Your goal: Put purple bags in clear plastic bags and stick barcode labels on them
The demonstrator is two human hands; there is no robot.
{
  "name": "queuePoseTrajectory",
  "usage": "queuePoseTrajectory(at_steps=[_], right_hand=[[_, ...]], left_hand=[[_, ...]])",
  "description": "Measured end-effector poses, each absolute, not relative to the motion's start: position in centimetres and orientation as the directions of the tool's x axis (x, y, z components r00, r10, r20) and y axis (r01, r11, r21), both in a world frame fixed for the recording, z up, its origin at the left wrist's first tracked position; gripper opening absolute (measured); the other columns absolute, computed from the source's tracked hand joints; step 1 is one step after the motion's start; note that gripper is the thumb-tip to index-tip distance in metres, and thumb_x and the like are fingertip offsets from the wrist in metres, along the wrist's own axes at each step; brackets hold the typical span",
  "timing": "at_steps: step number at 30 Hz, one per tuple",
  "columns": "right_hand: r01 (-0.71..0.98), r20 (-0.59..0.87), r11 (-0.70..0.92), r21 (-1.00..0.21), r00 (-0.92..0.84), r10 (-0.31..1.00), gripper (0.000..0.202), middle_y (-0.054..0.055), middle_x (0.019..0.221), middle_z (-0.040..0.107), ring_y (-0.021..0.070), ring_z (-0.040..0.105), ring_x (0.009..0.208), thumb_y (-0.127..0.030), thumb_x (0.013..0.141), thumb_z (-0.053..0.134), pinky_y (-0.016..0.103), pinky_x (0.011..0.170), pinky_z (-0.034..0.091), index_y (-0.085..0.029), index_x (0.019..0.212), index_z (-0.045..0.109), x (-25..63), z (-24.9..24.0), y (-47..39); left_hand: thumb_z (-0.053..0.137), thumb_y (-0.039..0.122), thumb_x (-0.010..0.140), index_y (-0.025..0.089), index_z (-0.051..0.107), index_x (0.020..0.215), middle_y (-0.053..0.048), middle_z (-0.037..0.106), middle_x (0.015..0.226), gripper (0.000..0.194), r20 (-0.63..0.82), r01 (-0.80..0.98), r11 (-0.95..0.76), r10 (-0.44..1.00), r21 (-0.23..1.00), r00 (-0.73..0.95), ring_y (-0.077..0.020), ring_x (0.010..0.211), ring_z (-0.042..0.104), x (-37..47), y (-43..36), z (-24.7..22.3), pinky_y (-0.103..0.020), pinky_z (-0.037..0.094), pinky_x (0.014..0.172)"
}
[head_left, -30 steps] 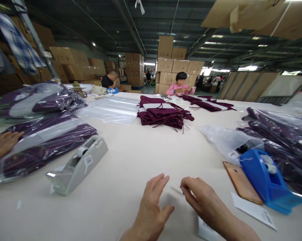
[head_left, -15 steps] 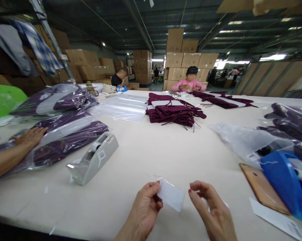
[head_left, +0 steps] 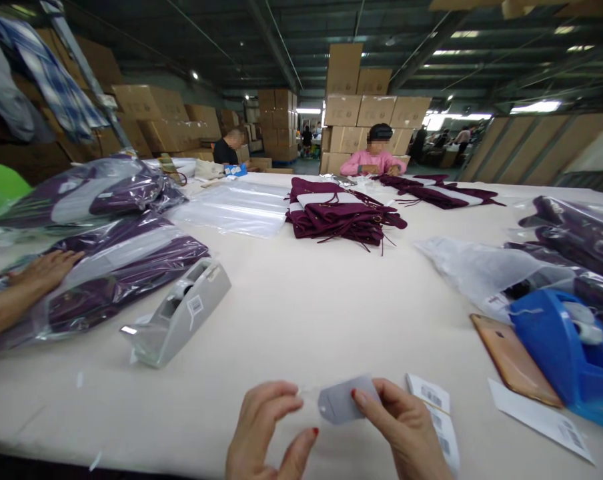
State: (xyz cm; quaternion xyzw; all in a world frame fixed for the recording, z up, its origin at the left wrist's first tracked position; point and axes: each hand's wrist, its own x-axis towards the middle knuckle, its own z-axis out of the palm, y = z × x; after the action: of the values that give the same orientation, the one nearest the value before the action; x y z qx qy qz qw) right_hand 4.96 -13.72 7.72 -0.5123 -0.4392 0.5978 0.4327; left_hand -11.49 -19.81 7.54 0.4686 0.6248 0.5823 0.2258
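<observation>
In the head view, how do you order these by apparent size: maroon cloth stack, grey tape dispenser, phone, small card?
Largest to smallest:
1. Maroon cloth stack and grey tape dispenser: too alike to rank
2. Phone
3. Small card, by its visible part; the right hand covers some

R hand (head_left: 407, 428) pinches sm. grey tag (head_left: 340, 401) (L hand (head_left: 254, 432) nr.).
</observation>
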Motion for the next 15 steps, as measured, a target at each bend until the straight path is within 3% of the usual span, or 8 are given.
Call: queuePoseTrajectory(at_steps=[1, 2, 4, 6, 9, 12, 15], right_hand=[[-0.037, -0.225, -0.232, -0.972, -0.137, 0.965, 0.035, 0.001, 0.061, 0.063, 0.0156, 0.052, 0.064, -0.051, 0.062, 0.073, 0.025, 0.062, 0.041, -0.017, 0.064, 0.068, 4.9, 8.0, -13.8], [-0.016, -0.219, -0.224, -0.974, -0.16, 0.963, 0.035, 0.001, 0.061, 0.062, 0.0153, 0.051, 0.063, -0.052, 0.062, 0.073, 0.025, 0.062, 0.04, -0.016, 0.063, 0.068, 4.9, 8.2, -13.9], [-0.015, -0.215, -0.221, -0.975, -0.175, 0.961, 0.036, 0.001, 0.061, 0.062, 0.0149, 0.05, 0.063, -0.052, 0.062, 0.073, 0.025, 0.063, 0.039, -0.016, 0.064, 0.068, 4.8, 8.2, -13.9], [-0.064, -0.239, -0.253, -0.965, -0.169, 0.956, 0.036, 0.001, 0.061, 0.063, 0.0149, 0.051, 0.063, -0.052, 0.062, 0.074, 0.025, 0.064, 0.04, -0.016, 0.064, 0.068, 4.7, 8.0, -13.9], [-0.191, -0.291, -0.313, -0.93, -0.137, 0.947, 0.036, 0.001, 0.059, 0.062, 0.0141, 0.05, 0.061, -0.052, 0.061, 0.075, 0.025, 0.063, 0.041, -0.016, 0.063, 0.067, 4.4, 7.0, -13.8], [-0.318, -0.329, -0.338, -0.886, -0.086, 0.941, 0.035, 0.0, 0.057, 0.059, 0.012, 0.048, 0.059, -0.049, 0.06, 0.077, 0.024, 0.06, 0.04, -0.016, 0.061, 0.065, 3.7, 5.7, -14.2], [-0.417, -0.372, -0.395, -0.819, -0.141, 0.918, 0.033, 0.0, 0.056, 0.059, 0.012, 0.048, 0.056, -0.045, 0.062, 0.078, 0.025, 0.056, 0.04, -0.015, 0.062, 0.064, 3.0, 4.9, -14.8]], left_hand=[[0.07, 0.032, 0.066, 0.023, 0.068, 0.092, -0.006, 0.066, 0.105, 0.027, 0.283, 0.368, -0.127, 0.867, 0.921, -0.41, -0.0234, 0.1, 0.056, -11.7, -19.5, 7.8, -0.034, 0.043, 0.089], [0.069, 0.031, 0.065, 0.022, 0.067, 0.093, -0.007, 0.066, 0.105, 0.03, 0.203, 0.352, -0.076, 0.918, 0.933, -0.341, -0.0245, 0.102, 0.056, -11.8, -19.1, 8.0, -0.036, 0.042, 0.091], [0.065, 0.038, 0.066, 0.018, 0.064, 0.076, -0.008, 0.069, 0.08, 0.023, -0.129, 0.176, 0.155, 0.98, 0.972, -0.151, -0.0214, 0.077, 0.061, -11.6, -18.3, 7.8, -0.033, 0.046, 0.074], [0.062, 0.048, 0.067, 0.018, 0.052, 0.059, -0.003, 0.061, 0.052, 0.033, -0.363, -0.034, 0.364, 0.931, 0.931, 0.032, -0.0142, 0.049, 0.052, -11.0, -17.9, 7.1, -0.027, 0.04, 0.053], [0.067, 0.059, 0.061, 0.018, 0.047, 0.058, 0.0, 0.056, 0.045, 0.045, -0.432, -0.208, 0.43, 0.901, 0.878, 0.04, -0.0088, 0.038, 0.043, -10.1, -18.3, 5.9, -0.022, 0.031, 0.045], [0.069, 0.062, 0.058, 0.017, 0.048, 0.057, 0.0, 0.056, 0.045, 0.05, -0.452, -0.258, 0.431, 0.892, 0.865, -0.026, -0.0075, 0.037, 0.042, -9.2, -19.0, 5.4, -0.021, 0.029, 0.043], [0.071, 0.06, 0.057, 0.016, 0.05, 0.057, 0.001, 0.055, 0.043, 0.049, -0.458, -0.293, 0.422, 0.887, 0.858, -0.065, -0.0069, 0.037, 0.04, -8.8, -19.2, 5.3, -0.02, 0.03, 0.041]])
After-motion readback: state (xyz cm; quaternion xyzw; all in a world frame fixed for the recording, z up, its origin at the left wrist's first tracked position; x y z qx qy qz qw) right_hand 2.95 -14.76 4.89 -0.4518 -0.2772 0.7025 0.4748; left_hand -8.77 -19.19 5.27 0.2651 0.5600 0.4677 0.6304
